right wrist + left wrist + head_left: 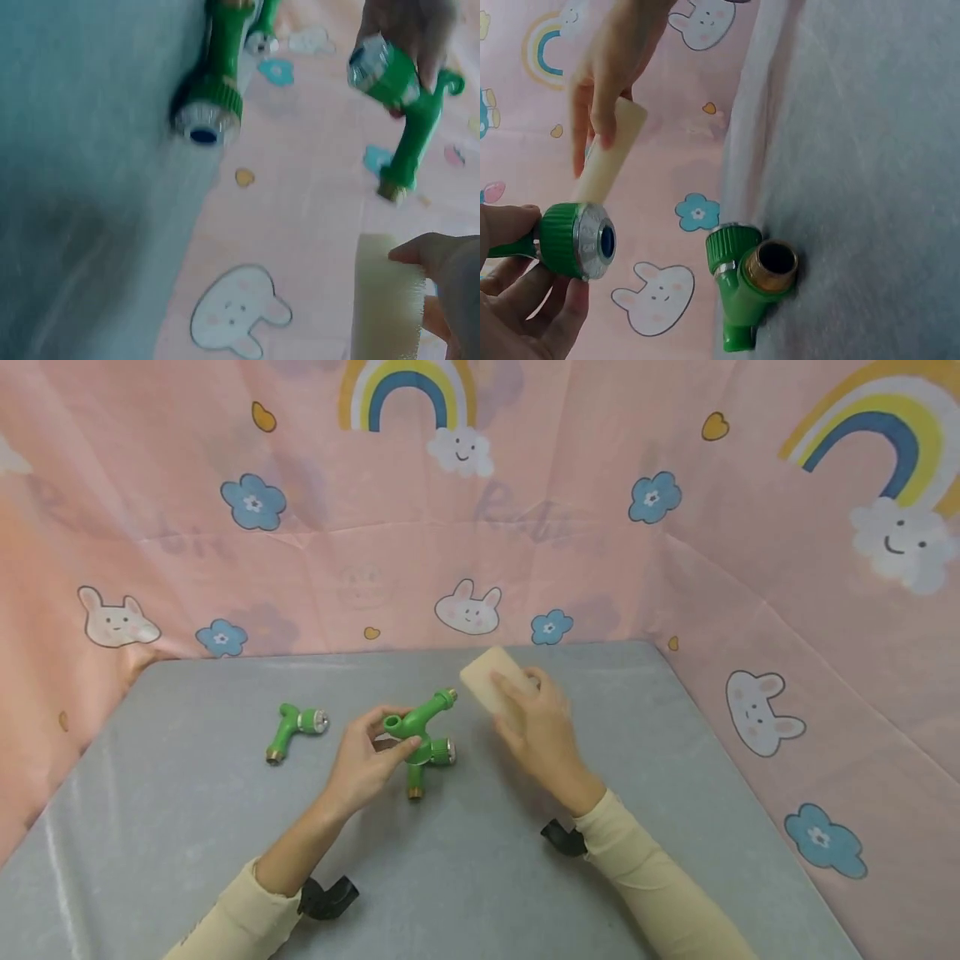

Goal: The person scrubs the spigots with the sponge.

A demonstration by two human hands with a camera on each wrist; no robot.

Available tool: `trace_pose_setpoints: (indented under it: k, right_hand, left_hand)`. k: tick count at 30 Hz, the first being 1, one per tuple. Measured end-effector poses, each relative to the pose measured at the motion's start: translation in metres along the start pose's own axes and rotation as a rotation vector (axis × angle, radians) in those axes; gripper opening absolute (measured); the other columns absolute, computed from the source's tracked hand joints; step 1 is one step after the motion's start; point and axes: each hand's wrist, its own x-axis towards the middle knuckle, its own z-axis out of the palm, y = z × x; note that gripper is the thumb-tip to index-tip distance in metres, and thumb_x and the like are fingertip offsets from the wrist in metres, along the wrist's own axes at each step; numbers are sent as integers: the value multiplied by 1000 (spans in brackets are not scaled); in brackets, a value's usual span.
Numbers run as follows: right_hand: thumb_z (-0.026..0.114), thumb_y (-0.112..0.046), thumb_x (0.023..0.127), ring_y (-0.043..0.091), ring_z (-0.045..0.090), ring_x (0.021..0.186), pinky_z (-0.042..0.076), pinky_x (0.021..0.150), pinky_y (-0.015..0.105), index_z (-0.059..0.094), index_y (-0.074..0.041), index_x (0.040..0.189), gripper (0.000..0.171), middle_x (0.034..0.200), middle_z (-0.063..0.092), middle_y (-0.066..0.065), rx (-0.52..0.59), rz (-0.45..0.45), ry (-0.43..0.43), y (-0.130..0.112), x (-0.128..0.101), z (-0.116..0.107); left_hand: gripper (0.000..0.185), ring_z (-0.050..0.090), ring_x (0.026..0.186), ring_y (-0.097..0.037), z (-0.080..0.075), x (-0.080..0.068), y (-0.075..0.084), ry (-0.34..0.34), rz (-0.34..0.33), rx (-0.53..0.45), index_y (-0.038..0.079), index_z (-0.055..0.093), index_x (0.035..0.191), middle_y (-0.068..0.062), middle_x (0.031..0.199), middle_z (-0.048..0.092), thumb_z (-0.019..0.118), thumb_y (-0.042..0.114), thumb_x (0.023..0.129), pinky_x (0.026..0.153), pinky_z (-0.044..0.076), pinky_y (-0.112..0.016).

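Three green faucets [420,718], one sponge [491,681]

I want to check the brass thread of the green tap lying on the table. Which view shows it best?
The left wrist view: the lying tap is close and sharp, its brass end facing the camera. The head view shows it small, partly behind the left hand. The right wrist view shows it blurred, with the brass end cut off at the top edge.

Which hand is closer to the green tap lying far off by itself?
Left. The left hand holds another tap just right of the lone tap; the right hand, gripping a sponge, is farther right.
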Motion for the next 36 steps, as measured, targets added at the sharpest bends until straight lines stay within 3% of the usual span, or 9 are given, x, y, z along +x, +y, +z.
trace_pose_setpoints:
  k: [3,6,10,17,24,27,32,36]
  right_hand:
    - [72,-20,90,42,53,114,45,88,58,63,-18,139,50,131,54,26,56,9,27,-1,1,-4]
    - [72,-21,89,41,54,112,44,87,57,62,-18,139,51,132,53,25,127,-81,18,-14,-4,-4]
    - [70,-24,90,40,55,114,44,86,56,61,-21,141,52,135,52,24,134,-167,-41,-32,-11,-2]
    - [71,-18,91,41,55,118,44,87,59,62,-21,140,50,134,54,25,89,-37,-47,-21,-6,0]
    - [68,-21,94,45,51,123,42,95,66,60,-18,142,48,137,51,28,70,64,-51,-2,0,-6]
    - [66,-21,94,46,51,120,43,94,64,59,-16,143,49,137,50,29,148,21,-44,-6,-2,-9]
    - [62,-23,97,43,52,118,51,89,59,54,-19,147,51,139,48,28,230,-113,-131,-23,-12,-7]
    - [61,-24,100,41,54,118,55,86,57,52,-21,149,50,140,48,25,195,-62,-161,-17,-12,-1]
  left_hand:
    - [36,70,106,-29,0,-1,0,45,70,103,2,66,123,-16,120,72,74,1,89,88,59,-33]
    - [37,71,101,-28,2,-1,-1,71,133,190,3,67,121,-14,114,74,77,1,86,92,57,-45]
    - [35,73,100,-33,6,-1,-1,107,209,265,1,68,116,-17,110,75,79,-1,82,96,54,-55]
    - [33,71,105,-33,7,-4,-4,130,307,363,4,68,116,-14,110,75,78,0,84,94,56,-53]
    - [35,68,113,-34,7,-6,-7,98,308,337,5,66,119,-15,115,72,75,-2,86,103,53,-54]
    - [36,67,116,-34,7,-7,-7,78,307,331,5,64,123,-15,118,72,72,-2,88,105,52,-54]
    - [32,69,113,-35,6,-7,-5,37,281,310,5,58,128,-16,122,70,65,3,96,93,59,-52]
    - [30,67,117,-39,4,-7,-3,25,227,274,5,55,131,-19,125,69,60,7,101,89,61,-51]
